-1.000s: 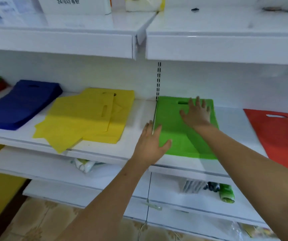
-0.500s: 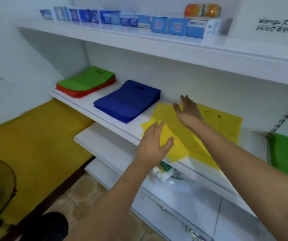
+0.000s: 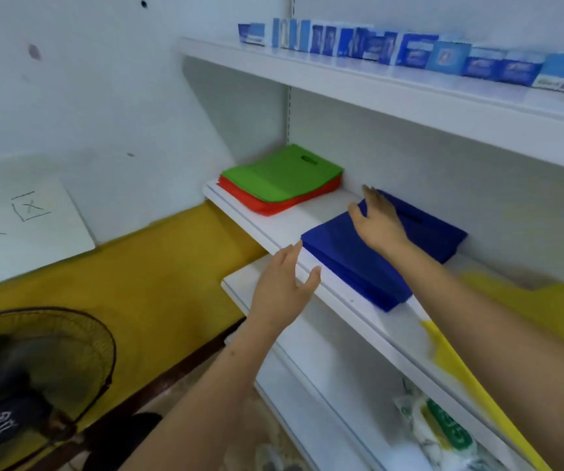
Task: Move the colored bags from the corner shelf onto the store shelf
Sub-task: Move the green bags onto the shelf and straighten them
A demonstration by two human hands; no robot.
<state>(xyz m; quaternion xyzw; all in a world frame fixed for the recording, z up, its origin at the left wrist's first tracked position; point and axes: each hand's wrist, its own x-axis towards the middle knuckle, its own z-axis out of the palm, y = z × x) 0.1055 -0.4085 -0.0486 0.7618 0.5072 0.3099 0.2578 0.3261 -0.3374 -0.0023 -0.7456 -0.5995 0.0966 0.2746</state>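
Right hand [image 3: 381, 223] lies flat, fingers straight, on the blue bags [image 3: 375, 253] on the corner shelf [image 3: 274, 229], left hand [image 3: 282, 290] open and empty at its edge; lifting the stack wants both hands underneath.

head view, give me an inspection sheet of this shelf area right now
surface: white middle shelf, bags lying flat on it
job's things: blue bags stacked mid-shelf; green bags on top of red bags at the corner end; yellow bags at the right, one edge hanging past the shelf front
clutter: row of blue boxes on the top shelf; plastic packet on the lower shelf
grippers: right hand flat on the blue bags, fingers straight; left hand open at the shelf's front edge, holding nothing
cables: nothing seen
surroundings: fan low at left; white board with handwriting; yellow floor covering
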